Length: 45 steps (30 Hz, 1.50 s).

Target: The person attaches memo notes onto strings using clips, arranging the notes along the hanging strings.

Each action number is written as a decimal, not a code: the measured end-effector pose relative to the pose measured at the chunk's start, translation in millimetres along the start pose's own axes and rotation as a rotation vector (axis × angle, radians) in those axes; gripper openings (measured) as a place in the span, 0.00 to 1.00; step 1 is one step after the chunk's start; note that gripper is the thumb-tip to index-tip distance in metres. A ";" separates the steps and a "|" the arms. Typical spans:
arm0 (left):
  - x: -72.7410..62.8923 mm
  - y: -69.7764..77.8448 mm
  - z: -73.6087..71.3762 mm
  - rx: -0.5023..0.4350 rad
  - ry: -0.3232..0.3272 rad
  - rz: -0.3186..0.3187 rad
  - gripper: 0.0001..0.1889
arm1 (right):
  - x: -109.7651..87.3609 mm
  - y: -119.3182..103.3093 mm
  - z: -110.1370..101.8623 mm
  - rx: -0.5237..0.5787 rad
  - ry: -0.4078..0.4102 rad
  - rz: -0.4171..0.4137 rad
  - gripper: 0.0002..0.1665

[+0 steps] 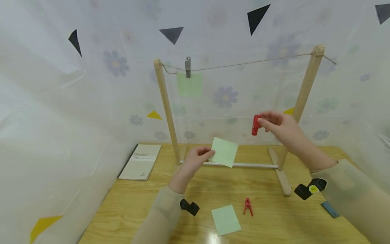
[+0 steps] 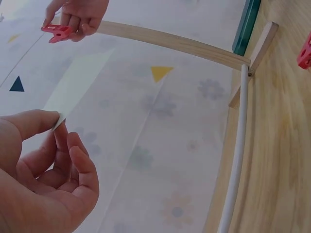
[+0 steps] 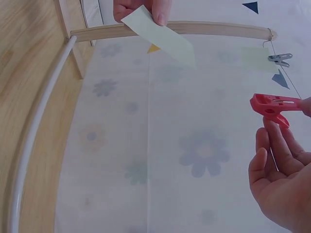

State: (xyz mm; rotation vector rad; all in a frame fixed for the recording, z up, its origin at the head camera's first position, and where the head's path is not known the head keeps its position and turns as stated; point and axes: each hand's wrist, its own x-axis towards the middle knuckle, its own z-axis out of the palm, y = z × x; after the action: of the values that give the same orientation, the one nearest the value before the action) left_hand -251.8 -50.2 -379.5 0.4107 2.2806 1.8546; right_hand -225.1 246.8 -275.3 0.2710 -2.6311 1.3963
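Observation:
My left hand (image 1: 195, 161) pinches a pale green square paper (image 1: 224, 152) by its left edge, held in the air in front of the wooden frame. Higher and to the right, my right hand (image 1: 278, 127) pinches a red clothespin (image 1: 255, 125) between thumb and fingers. In the right wrist view the clothespin (image 3: 277, 104) points toward the paper, apart from it. A string (image 1: 243, 63) runs between the two posts above both hands. Near its left end a grey clothespin (image 1: 188, 67) clips another green paper (image 1: 195, 85).
On the wooden table (image 1: 137, 210) lie a second red clothespin (image 1: 248, 206) and a loose green paper (image 1: 226, 220). A notebook (image 1: 140, 162) sits at the left, a blue object (image 1: 330, 209) at the right. A white rod (image 1: 256, 165) joins the frame's posts low down.

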 end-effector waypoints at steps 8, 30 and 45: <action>5.6 19.6 -0.2 -0.012 0.053 0.082 0.13 | 12.9 -14.7 -5.1 0.011 0.021 -0.026 0.28; 24.8 63.5 -5.2 -0.073 0.122 0.141 0.15 | 41.9 -61.9 -30.6 0.059 0.188 -0.133 0.24; 38.6 100.2 -1.6 -0.177 0.182 0.168 0.15 | 63.7 -107.7 -38.2 0.217 0.206 -0.194 0.17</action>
State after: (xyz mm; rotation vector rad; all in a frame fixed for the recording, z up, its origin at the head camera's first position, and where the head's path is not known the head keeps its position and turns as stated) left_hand -278.5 -20.7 -279.8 0.4338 2.2266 2.2412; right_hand -260.6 213.7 -153.8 0.3753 -2.2276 1.5518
